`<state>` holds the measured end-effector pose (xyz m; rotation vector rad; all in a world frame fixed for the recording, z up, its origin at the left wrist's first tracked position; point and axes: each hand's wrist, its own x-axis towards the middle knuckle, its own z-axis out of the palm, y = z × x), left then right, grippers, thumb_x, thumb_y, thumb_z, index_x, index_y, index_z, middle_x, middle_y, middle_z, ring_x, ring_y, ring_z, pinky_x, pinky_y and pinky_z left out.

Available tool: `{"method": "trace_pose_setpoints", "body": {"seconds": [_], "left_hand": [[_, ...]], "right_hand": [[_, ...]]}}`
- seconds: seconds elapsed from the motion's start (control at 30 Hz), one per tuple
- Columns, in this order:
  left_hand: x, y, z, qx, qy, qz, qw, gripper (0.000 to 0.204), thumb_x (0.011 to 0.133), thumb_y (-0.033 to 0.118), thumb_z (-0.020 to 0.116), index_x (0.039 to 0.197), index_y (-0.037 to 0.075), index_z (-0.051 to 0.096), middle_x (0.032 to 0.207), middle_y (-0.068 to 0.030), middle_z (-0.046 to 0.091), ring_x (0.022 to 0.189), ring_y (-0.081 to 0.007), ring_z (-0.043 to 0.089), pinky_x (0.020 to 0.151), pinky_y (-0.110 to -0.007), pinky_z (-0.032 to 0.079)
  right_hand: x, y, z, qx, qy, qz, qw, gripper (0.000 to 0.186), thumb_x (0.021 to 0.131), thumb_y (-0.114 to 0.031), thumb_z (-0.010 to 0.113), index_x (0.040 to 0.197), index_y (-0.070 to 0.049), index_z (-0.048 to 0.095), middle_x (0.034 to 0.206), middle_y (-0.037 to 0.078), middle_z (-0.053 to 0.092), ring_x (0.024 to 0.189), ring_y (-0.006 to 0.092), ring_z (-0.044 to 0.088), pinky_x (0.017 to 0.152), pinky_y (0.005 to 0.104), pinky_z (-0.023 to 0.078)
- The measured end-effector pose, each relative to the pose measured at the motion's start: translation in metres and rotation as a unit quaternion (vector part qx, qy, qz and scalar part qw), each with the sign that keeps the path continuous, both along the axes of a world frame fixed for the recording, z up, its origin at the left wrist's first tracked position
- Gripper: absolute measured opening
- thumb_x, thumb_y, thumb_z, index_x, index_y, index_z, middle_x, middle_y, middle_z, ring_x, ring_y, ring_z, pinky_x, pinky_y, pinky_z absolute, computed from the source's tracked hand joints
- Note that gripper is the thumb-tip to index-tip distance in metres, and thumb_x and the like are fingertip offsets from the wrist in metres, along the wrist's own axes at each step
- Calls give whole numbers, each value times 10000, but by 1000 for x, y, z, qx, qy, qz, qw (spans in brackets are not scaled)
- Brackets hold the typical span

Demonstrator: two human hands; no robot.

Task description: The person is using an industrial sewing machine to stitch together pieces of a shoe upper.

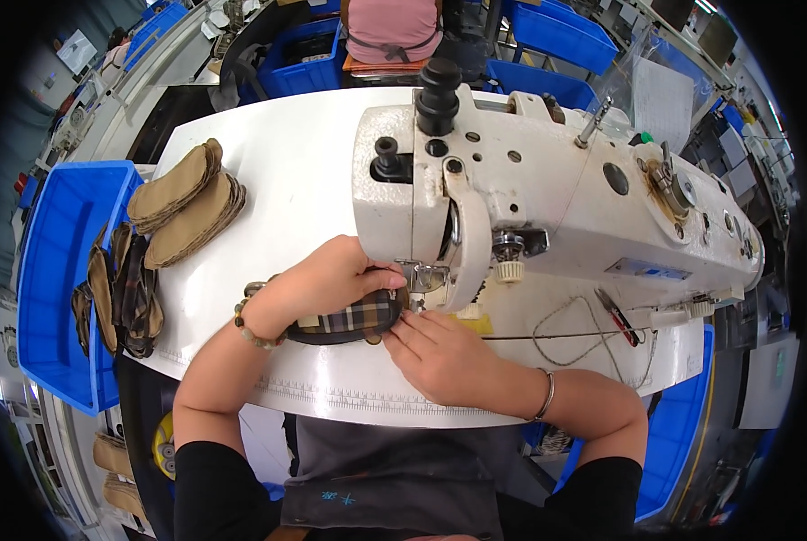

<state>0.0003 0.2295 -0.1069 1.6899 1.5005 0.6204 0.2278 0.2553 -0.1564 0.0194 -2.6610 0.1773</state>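
A plaid fabric shoe piece [354, 320], dark-edged with grey, white and brown checks, lies under the head of a white sewing machine [548, 194]. My left hand [327, 279] reaches over its top, thumb and fingers pinched on its edge close to the presser foot [416, 305]. On the other side of the foot, my right hand [440, 356] has its fingers together, pressing the piece's near right edge. The needle point and the stitched edge are hidden by my fingers and the machine head.
Stacked tan sole-shaped pieces [196, 221] sit at the table's left. Beside them, plaid shoe pieces [133, 288] hang over the rim of a blue bin [47, 298]. Red-handled thread snips [622, 320] and a loose cord [557, 329] lie right. A person in pink [393, 32] sits beyond.
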Motion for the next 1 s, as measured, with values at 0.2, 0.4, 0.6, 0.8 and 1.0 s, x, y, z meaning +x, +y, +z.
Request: {"method": "trace_pose_setpoints", "body": {"seconds": [0.2,0.4,0.6,0.8,1.0], "left_hand": [[11,3,-12,37,44,39,998,161,894,199,697,994,74,710,894,-93,732,844,-304,682,739,-375,523],[4,6,-9,14,14,11,1000,249,906,203,695,1123,81,689,981,-139,723,889,-327,677,800,-374,521],[4,7,-6,-6,16,12,1000,271,919,188,686,1162,67,675,1027,-166,714,914,-328,670,837,-374,515],[1,7,0,-11,16,4,1000,294,936,206,675,1189,56,664,1049,-169,715,932,-304,667,869,-359,508],[3,7,-4,-30,-14,17,999,305,934,216,679,1197,63,663,1063,-168,713,953,-313,665,879,-358,506]], "right_hand": [[-2,7,1,-19,26,1,999,300,780,-116,663,1048,17,686,1074,145,701,994,276,685,837,377,547],[0,20,10,76,28,-64,995,219,770,-166,709,969,-76,698,790,-7,615,665,110,632,517,257,496],[-7,13,9,128,107,-111,980,247,761,-228,745,976,-113,705,721,-49,537,573,73,551,438,258,433],[-7,22,8,168,92,-107,976,198,767,-203,729,945,-118,710,701,-54,530,561,93,553,439,262,436],[-10,17,2,177,115,-135,968,196,754,-141,699,948,-112,712,675,-53,515,570,86,563,440,256,431]]}}
